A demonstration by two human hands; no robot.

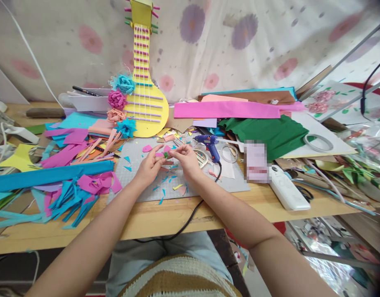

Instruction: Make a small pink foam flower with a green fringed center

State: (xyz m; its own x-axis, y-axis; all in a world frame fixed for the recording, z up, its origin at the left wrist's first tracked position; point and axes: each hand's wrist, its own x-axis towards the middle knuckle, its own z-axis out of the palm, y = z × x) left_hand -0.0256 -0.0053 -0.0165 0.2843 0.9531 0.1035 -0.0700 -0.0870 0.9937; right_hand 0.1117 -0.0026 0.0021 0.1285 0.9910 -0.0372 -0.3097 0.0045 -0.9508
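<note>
My left hand [150, 165] and my right hand [185, 158] meet over a grey cutting mat [140, 152], fingertips pinched together on a small green and pink paper piece [166, 154]. Both hands are closed on it. Pink petal cut-outs [147, 148] lie on the mat just beyond my fingers. A blue glue gun [208, 143] rests to the right of my right hand, its black cord running off the table edge. Small blue paper scraps dot the mat under my wrists.
A yellow paper guitar [146, 95] with paper flowers leans on the back cloth. Blue and pink paper rolls and strips [53, 175] pile up at left. Green cloth [270, 134], a pink sheet, tape rings [318, 142] and a white remote [287, 192] lie at right.
</note>
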